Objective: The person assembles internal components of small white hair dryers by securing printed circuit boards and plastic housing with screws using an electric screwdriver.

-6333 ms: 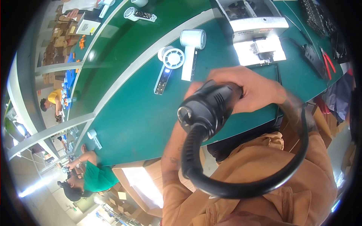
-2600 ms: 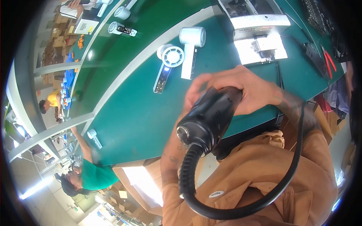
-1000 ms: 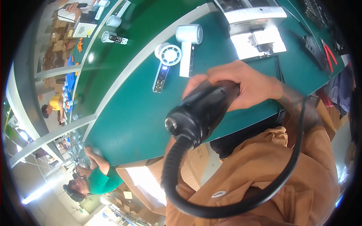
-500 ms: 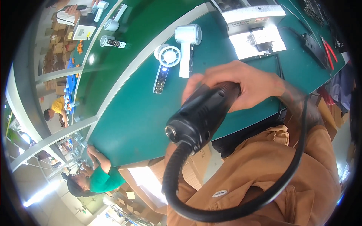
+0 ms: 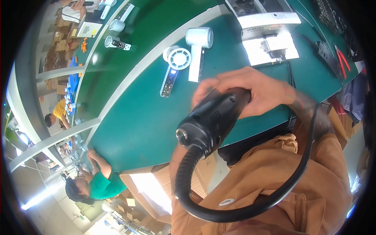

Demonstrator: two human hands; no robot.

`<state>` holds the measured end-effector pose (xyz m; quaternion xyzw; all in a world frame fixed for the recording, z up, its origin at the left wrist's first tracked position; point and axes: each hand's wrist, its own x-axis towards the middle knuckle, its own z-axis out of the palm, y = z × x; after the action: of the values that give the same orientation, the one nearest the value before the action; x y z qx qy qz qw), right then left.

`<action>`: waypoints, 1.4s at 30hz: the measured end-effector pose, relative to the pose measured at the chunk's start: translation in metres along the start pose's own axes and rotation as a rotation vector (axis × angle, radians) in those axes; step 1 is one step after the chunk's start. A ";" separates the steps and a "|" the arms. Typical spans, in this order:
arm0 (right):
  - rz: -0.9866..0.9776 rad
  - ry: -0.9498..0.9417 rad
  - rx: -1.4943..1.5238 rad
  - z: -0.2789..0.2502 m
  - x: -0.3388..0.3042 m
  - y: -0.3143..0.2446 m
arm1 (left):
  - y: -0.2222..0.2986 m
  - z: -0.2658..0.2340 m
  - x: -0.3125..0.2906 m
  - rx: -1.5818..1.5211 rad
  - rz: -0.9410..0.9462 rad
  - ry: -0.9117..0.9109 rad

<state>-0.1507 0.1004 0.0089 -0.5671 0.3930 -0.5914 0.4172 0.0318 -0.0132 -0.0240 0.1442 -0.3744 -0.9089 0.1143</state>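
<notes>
The right hand (image 5: 254, 92) holds a black hair dryer body (image 5: 213, 117) above the near edge of the green tabletop (image 5: 141, 117), fingers (image 5: 209, 84) closed around its barrel. The left hand is hidden under the dryer, so its state cannot be told. From the dryer's end a thick black cord (image 5: 235, 209) loops below the fingers, over the brown jacket. Beyond the fingers lie a white hair dryer (image 5: 197, 49) and a round white fan part (image 5: 178, 59). The cord could probably catch on the tabletop edge and pull the dryer loose.
</notes>
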 end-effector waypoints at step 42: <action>0.055 -0.037 -0.062 -0.001 -0.002 -0.004 | 0.007 0.001 -0.003 -0.196 -0.093 0.067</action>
<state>-0.1518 0.1040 0.0117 -0.5797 0.4190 -0.5565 0.4228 0.0350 -0.0164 -0.0183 0.1801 -0.2727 -0.9400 0.0980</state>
